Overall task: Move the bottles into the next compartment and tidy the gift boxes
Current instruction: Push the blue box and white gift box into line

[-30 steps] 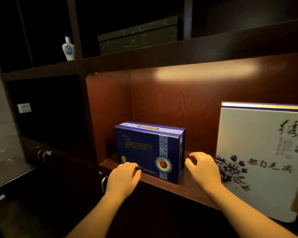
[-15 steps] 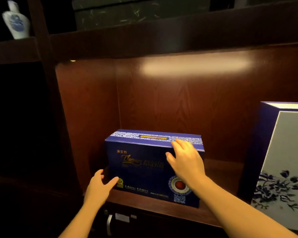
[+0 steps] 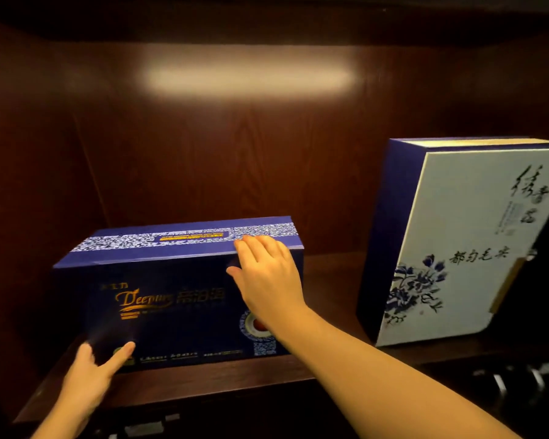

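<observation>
Dark wooden shelf point(image 3: 330, 274), glossy rectangular blue box point(image 3: 159, 299)

Blue gift box point(image 3: 171, 299) on wooden shelf point(image 3: 327, 270), 7 o'clock. Right hand point(image 3: 268, 277) flat on its top front edge; left hand point(image 3: 91, 373) touching its lower left corner. White floral gift box point(image 3: 466, 245) upright at 3 o'clock, apart.

Blue box point(image 3: 171, 299) (upright), white box point(image 3: 469, 242) apparently leaning.

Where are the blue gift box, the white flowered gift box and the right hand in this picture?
blue gift box point(image 3: 159, 305): head view, on its front face.
white flowered gift box point(image 3: 466, 248): head view, on its white front panel.
right hand point(image 3: 267, 277): head view, on its back.
</observation>
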`<state>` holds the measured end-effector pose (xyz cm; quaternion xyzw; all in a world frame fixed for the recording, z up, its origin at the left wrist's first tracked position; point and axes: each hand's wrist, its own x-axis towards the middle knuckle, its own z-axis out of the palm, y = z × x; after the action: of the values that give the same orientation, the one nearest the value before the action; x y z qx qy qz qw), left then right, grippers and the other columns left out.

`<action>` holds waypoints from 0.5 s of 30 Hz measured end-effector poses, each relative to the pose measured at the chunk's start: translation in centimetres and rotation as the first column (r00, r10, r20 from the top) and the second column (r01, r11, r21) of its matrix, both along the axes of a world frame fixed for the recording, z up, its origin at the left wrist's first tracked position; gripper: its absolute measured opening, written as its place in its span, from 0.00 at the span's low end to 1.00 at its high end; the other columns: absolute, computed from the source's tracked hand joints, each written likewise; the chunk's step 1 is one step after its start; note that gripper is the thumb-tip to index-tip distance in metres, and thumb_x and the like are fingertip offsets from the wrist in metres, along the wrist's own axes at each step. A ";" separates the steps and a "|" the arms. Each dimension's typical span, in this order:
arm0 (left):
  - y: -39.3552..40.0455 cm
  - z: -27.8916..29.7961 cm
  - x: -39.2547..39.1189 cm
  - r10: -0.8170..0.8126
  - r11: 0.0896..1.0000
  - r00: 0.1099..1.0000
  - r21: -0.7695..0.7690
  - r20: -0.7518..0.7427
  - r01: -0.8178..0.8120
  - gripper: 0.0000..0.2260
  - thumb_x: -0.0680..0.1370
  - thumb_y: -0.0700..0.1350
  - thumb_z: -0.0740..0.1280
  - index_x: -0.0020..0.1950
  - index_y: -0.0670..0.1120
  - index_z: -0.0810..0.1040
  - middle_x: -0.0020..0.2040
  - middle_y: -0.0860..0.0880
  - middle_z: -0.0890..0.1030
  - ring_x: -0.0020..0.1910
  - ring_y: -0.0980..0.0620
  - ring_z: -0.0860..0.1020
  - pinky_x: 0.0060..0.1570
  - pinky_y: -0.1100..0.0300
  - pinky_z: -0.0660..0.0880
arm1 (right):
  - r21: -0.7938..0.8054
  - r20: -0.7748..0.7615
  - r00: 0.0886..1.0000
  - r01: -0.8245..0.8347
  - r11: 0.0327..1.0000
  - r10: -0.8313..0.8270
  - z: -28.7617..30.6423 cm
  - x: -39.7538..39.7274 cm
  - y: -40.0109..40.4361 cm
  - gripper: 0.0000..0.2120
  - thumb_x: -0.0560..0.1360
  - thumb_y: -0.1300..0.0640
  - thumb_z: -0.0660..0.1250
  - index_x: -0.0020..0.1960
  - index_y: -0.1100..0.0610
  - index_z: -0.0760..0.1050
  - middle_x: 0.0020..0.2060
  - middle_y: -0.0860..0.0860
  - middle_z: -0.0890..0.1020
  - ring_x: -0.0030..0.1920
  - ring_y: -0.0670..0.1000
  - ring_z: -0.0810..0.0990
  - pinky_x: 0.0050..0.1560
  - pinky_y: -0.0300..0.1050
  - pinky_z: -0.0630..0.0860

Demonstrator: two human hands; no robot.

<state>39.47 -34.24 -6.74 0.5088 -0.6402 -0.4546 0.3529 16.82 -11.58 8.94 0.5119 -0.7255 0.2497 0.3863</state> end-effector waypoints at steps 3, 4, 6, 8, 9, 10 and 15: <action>0.6 0.4 -0.4 0.032 0.999 0.999 -0.023 0.000 -0.032 0.20 0.68 0.50 0.77 0.54 0.48 0.71 0.58 0.41 0.79 0.59 0.41 0.75 0.60 0.45 0.70 | 0.000 -0.001 1.000 0.004 1.000 -0.004 0.0 -0.2 0.4 0.20 0.70 0.48 0.74 0.58 0.59 0.80 0.53 0.52 0.84 0.56 0.55 0.81 0.57 0.47 0.75; 0.9 0.4 -0.6 0.041 0.999 0.999 -0.033 0.000 -0.041 0.20 0.68 0.50 0.77 0.53 0.48 0.70 0.57 0.41 0.79 0.56 0.42 0.76 0.57 0.47 0.70 | -0.005 0.002 1.000 -0.001 1.000 0.001 0.0 -0.4 0.6 0.20 0.70 0.48 0.74 0.57 0.59 0.80 0.52 0.52 0.84 0.56 0.55 0.81 0.57 0.48 0.75; 1.7 0.5 -1.2 0.037 0.999 0.999 -0.038 -0.003 -0.037 0.21 0.68 0.49 0.77 0.54 0.47 0.70 0.57 0.41 0.78 0.55 0.42 0.76 0.57 0.47 0.70 | -0.018 0.007 1.000 -0.014 1.000 0.014 -0.1 -0.9 1.2 0.20 0.70 0.49 0.74 0.57 0.59 0.80 0.52 0.53 0.84 0.55 0.55 0.81 0.56 0.48 0.76; 2.6 0.4 -1.9 0.032 0.998 0.999 -0.057 0.023 -0.031 0.22 0.68 0.50 0.77 0.54 0.47 0.70 0.58 0.40 0.78 0.58 0.40 0.75 0.56 0.48 0.69 | -0.031 0.004 1.000 -0.018 0.999 0.018 -0.2 -1.7 2.2 0.20 0.70 0.49 0.74 0.57 0.60 0.80 0.52 0.53 0.84 0.56 0.55 0.81 0.57 0.48 0.76; 3.2 0.4 -2.3 0.038 0.997 0.999 -0.065 0.037 -0.035 0.23 0.67 0.51 0.77 0.54 0.47 0.70 0.58 0.41 0.77 0.59 0.39 0.74 0.54 0.48 0.68 | -0.039 0.000 1.000 -0.016 0.999 0.016 -0.3 -2.2 2.7 0.20 0.70 0.50 0.74 0.57 0.60 0.80 0.52 0.53 0.84 0.56 0.55 0.81 0.58 0.48 0.75; 3.9 0.4 -2.8 0.046 0.997 0.998 -0.067 0.041 -0.043 0.24 0.67 0.52 0.77 0.54 0.47 0.70 0.58 0.41 0.77 0.59 0.39 0.74 0.53 0.49 0.67 | -0.044 -0.003 1.000 -0.015 0.999 0.015 -0.3 -2.7 3.3 0.20 0.70 0.50 0.74 0.58 0.60 0.80 0.53 0.53 0.84 0.57 0.55 0.81 0.58 0.49 0.75; 6.7 0.2 -5.1 0.029 0.999 0.999 -0.041 0.014 -0.028 0.27 0.66 0.55 0.77 0.58 0.47 0.69 0.63 0.40 0.76 0.62 0.39 0.72 0.52 0.49 0.67 | -0.050 -0.007 1.000 -0.013 0.999 0.013 -0.5 -4.9 6.0 0.22 0.70 0.50 0.75 0.59 0.61 0.79 0.54 0.54 0.84 0.58 0.56 0.80 0.60 0.50 0.75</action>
<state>34.39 -27.55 -6.54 0.5137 -0.6446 -0.4326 0.3652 11.87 -5.59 8.42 0.5078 -0.7143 0.2685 0.3998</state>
